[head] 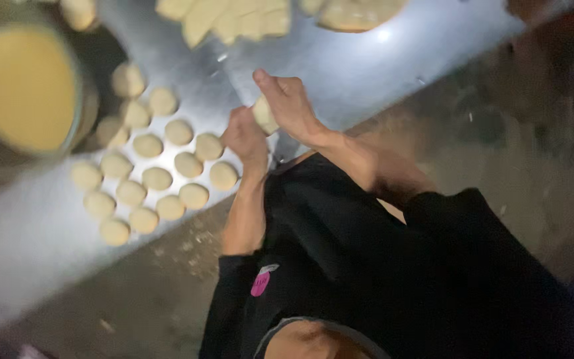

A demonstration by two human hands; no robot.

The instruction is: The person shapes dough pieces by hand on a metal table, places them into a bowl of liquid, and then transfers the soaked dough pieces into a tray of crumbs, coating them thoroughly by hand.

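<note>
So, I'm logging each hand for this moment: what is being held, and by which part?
A small piece of dough is pressed between both hands: the right hand cups its top and far side, the left hand presses from below.

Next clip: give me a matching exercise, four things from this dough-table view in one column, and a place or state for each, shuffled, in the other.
Things:
1. Dough piece
2. Rolled dough balls
3. Round bowl of yellow batter
4. Cut dough slab

Places or states:
A. At the far edge of the metal table, top centre
B. Pressed between the left hand and right hand
C. Laid out in rows, left of the hands
D. Top-left corner of the view

Pairs: 1-B, 2-C, 3-D, 4-A
</note>
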